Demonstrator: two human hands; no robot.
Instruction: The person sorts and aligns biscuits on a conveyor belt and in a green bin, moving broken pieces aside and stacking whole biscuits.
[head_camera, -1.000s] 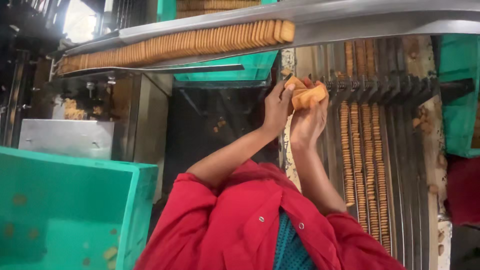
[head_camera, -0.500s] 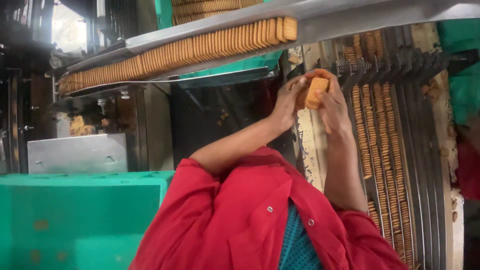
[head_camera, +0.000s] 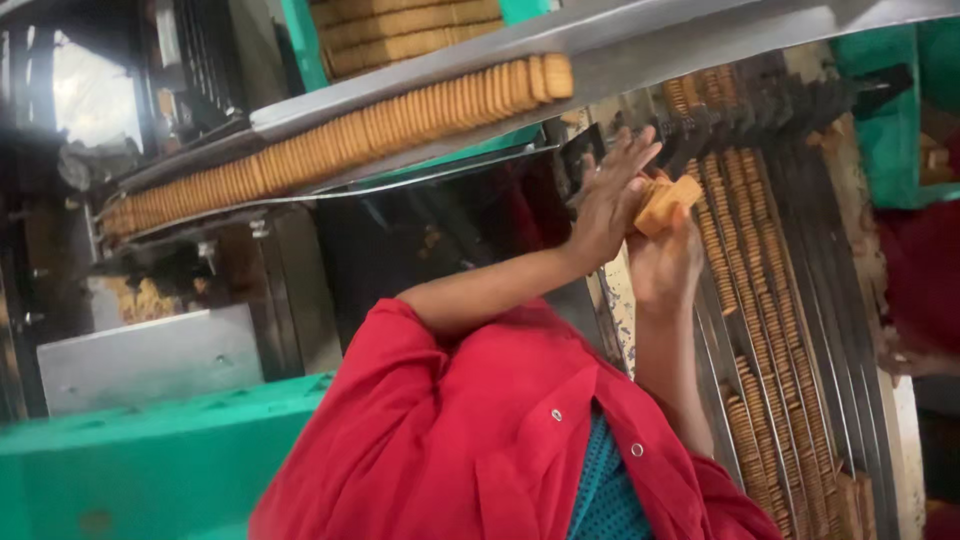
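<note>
Hands shifted fwd, biscuit stack (head_camera: 665, 203) pinched btwn left hand (head_camera: 608, 200) & right hand (head_camera: 664, 262).

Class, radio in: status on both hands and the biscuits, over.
Left hand and right hand clasp a small biscuit stack. Held above conveyor lanes full of biscuits. Nothing blocking.

biscuit stack (head_camera: 665, 203) between both hands, conveyor lanes (head_camera: 800, 330) right, biscuit row (head_camera: 340, 140) upper left
</note>
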